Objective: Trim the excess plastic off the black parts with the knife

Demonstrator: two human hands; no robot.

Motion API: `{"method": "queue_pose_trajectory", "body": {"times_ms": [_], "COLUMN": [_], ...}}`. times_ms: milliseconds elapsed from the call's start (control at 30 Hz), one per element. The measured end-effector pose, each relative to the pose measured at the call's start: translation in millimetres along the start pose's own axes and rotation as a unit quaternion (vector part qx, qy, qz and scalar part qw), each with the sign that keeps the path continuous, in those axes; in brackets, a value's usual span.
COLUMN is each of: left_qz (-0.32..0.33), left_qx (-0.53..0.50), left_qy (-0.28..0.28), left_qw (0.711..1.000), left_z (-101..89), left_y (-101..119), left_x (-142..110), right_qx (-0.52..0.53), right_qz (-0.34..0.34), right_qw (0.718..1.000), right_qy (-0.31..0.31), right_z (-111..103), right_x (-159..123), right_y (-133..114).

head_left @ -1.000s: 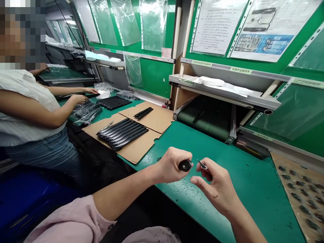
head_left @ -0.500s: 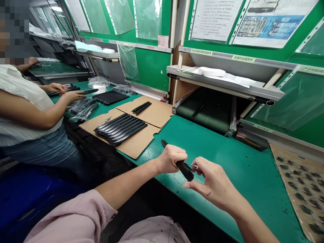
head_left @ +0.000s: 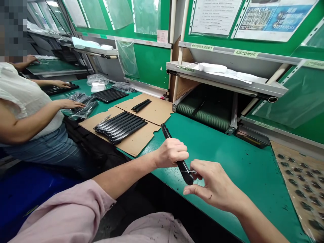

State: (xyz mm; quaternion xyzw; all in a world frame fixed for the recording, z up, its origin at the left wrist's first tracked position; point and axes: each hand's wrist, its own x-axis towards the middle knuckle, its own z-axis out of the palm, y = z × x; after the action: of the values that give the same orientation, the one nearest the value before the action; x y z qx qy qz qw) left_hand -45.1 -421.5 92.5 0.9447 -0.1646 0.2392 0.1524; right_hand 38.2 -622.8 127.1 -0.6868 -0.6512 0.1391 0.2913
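A black bar [head_left: 184,171] is grasped in the closed left hand [head_left: 172,153], held slanting above the green table [head_left: 215,158]. By the right hand [head_left: 215,184], a small metal blade [head_left: 188,171], perhaps a knife, is pinched in curled fingers and laid across the bar's near end. More bars [head_left: 120,126] are lined up on cardboard [head_left: 141,140] to the left.

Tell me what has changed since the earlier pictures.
The black piece in the left hand has swung from end-on to slanting away leftward; the thin tool in the right hand now crosses its near end. A co-worker's hand has lowered onto plastic bags. Both grips and the laid-out strips stayed.
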Motion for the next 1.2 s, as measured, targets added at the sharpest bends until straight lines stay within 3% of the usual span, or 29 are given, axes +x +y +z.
{"method": "queue_pose_trajectory", "body": {"times_ms": [200,333,500,667,767,867,1033,1200], "left_qz": [0.041,0.003,-0.156,-0.355,-0.407,-0.417,-0.411,-0.420], "left_qx": [-0.001,0.004,-0.055,-0.120,-0.210,-0.285,-0.313,-0.320], "left_qy": [0.079,0.108,0.129,0.104,0.068,0.057,0.054,0.060], "left_qw": [0.996,0.994,0.978,0.921,0.887,0.861,0.855,0.847], "left_z": [0.8,8.9,20.2,22.6,17.4,11.1,6.7,7.8], "left_y": [2.9,5.1,26.3,59.6,71.9,74.8,72.9,74.0], "left_x": [0.0,-6.9,-18.3,-23.9,-22.8,-21.8,-24.2,-26.3], "right_qx": [-0.015,-0.058,-0.147,-0.228,-0.274,-0.278,-0.303,-0.336], "right_qz": [-0.018,-0.040,-0.037,0.005,0.032,0.070,0.110,0.093], "right_qw": [0.998,0.989,0.958,0.917,0.902,0.890,0.877,0.873], "right_qy": [0.053,0.131,0.245,0.328,0.332,0.354,0.358,0.342], "right_z": [7.3,15.4,28.4,45.5,53.1,56.3,59.2,62.5], "right_x": [-4.3,-5.6,-1.6,9.2,17.0,22.9,26.0,24.9], "right_y": [-2.3,-1.0,5.2,11.4,12.9,12.8,11.2,10.9]}}
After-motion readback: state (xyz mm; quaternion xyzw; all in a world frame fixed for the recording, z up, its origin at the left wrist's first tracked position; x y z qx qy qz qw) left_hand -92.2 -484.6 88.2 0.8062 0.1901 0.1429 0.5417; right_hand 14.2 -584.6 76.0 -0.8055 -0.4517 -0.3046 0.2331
